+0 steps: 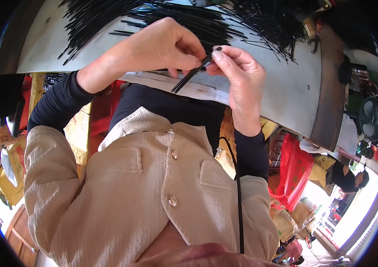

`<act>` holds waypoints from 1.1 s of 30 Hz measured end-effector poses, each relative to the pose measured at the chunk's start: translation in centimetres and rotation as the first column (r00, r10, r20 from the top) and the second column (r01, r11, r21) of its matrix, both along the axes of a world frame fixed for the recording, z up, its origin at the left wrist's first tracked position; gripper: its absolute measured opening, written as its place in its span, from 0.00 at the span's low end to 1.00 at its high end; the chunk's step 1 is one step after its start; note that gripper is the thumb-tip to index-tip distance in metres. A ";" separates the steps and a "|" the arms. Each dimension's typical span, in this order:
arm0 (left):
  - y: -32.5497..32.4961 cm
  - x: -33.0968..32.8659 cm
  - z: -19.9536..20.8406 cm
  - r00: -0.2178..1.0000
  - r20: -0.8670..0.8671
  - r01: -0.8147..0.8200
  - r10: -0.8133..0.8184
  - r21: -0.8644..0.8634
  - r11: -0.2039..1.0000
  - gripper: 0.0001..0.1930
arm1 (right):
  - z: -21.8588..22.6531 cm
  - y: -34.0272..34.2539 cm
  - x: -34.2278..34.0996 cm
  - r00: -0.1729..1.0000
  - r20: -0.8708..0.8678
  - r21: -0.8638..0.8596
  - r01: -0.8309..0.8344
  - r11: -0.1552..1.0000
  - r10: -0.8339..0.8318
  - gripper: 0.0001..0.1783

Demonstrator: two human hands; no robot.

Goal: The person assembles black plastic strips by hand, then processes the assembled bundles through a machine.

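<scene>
Just over the near edge of the pale worktable, a small bundle of thin black strips is held at a slant between my hands. My left hand pinches it partway along, thumb and fingers bent around it. At its upper end, my right hand grips it between thumb and fingertips. I cannot tell how many strips are in the bundle. Beyond my hands lie loose piles of similar black strips: one at the left, one in the middle and a tangled one at the right.
A tool with dark handles lies at the table's right side. Past that edge stand a small fan and dark jars. A red bag hangs below right. A black cable runs down my front.
</scene>
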State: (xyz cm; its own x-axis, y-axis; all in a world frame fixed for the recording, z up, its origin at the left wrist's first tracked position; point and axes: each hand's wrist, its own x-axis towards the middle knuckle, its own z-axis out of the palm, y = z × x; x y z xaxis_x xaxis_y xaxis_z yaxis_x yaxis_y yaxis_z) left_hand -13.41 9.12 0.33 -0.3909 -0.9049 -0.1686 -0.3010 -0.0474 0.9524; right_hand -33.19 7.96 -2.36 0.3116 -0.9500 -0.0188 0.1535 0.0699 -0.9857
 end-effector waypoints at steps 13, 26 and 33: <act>0.2 1.0 1.0 0.962 0.272 0.092 -0.034 -0.205 0.974 0.09 | -0.5 0.3 0.0 0.994 0.057 0.166 -0.097 0.981 0.089 0.08; 0.5 1.3 2.3 0.982 0.136 0.122 -0.132 0.080 0.989 0.08 | 1.4 1.3 -1.0 0.984 0.008 0.181 -0.177 0.968 0.178 0.12; 0.5 2.6 3.0 0.934 0.260 0.234 -0.246 0.076 0.969 0.08 | 2.3 0.3 -3.7 0.918 -0.191 0.201 -0.309 0.930 0.347 0.12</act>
